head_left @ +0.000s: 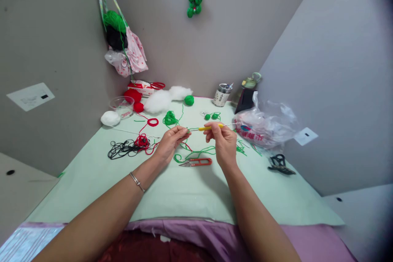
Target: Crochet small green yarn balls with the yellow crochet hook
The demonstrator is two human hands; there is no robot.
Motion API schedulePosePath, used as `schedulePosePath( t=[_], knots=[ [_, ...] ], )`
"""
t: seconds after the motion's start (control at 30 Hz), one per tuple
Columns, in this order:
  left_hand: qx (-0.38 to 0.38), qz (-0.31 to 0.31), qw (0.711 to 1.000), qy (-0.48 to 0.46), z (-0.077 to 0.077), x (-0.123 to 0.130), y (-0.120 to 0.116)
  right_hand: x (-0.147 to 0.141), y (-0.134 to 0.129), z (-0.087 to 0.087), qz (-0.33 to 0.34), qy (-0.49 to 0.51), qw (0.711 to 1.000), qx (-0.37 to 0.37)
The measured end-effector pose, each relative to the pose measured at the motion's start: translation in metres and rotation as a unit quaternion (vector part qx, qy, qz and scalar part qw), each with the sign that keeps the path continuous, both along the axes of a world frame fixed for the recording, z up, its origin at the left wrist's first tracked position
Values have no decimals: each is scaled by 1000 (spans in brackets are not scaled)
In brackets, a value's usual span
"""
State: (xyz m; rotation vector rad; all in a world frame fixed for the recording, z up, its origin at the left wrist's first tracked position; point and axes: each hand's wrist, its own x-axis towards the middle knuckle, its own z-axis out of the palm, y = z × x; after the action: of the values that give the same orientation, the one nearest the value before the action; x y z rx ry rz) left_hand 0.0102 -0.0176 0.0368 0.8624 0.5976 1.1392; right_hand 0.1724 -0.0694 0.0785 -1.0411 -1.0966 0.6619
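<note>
My right hand (pixel 222 141) is closed around the yellow handle of a crochet hook (pixel 206 128), whose metal shaft points left toward my other hand. Between the thumb and fingers of my left hand (pixel 172 141) is a small piece of green crochet work (pixel 188 130), mostly hidden by the fingertips. The hook's tip meets this piece. Green yarn (pixel 199 152) trails over the table below my hands. Just beneath lie orange thread snips (pixel 196 162), blades to the left. A loose green skein (pixel 170 118) rests beyond my left hand.
Black cord (pixel 121 150), red yarn (pixel 141 141) and a white yarn ball (pixel 110 118) lie at left. White stuffing (pixel 159 101) and a green ball (pixel 189 100) are at the back. A plastic bag (pixel 260 125), pen cup (pixel 222 95) and black hair clip (pixel 281 165) stand or lie right.
</note>
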Motion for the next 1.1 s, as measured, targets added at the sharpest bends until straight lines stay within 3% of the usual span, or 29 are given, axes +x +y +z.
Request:
schedulePosePath(
  t=[0.17, 0.57, 0.93, 1.1],
  knots=[
    [2, 1, 1000, 5, 0, 0, 0, -2, -1, -5, -27, -83, 995, 43],
    [15, -44, 999, 2, 6, 1, -5, -7, -5, -13, 8, -241, 969, 53],
    [12, -31, 999, -1, 1, 1, -3, -8, 0, -18, -36, -299, 950, 87],
    [22, -47, 999, 3, 5, 2, -5, -10, 0, -20, -18, -301, 950, 87]
  ],
)
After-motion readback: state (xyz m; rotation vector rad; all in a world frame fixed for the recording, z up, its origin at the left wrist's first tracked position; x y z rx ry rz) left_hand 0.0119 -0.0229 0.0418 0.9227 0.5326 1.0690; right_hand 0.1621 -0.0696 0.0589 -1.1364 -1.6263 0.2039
